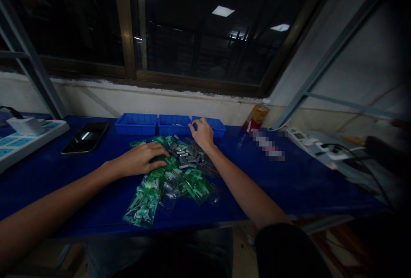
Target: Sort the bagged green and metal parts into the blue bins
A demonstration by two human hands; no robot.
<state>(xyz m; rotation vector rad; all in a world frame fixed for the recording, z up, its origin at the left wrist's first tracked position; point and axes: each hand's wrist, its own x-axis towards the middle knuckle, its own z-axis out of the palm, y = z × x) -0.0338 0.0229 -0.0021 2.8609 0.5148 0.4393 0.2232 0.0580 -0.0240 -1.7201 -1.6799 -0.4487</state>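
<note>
A pile of small clear and green plastic packets (pixel 154 183) lies in front of me, with loose silvery metal pieces (pixel 188 158) in its middle. Over the pile's left side rests my left hand (pixel 146 158), palm down, thumb and fingers apart, touching the green packets. My right hand (pixel 203 133) is at the front edge of the blue bins, thumb and forefinger pinched on a small shiny piece (pixel 191 124) too small to name. Behind it stand the middle blue bin (pixel 173 130), with a few pale slivers inside, and the right blue bin (pixel 218 131).
At the left are a dark phone (pixel 85 137) and a white power strip (pixel 48 130) with a plug in it. A bottle with orange liquid (pixel 257 117) stands at the back right. Another power strip (pixel 316 143) with cables lies farther right. The blue table (pixel 272 183) meets a window wall.
</note>
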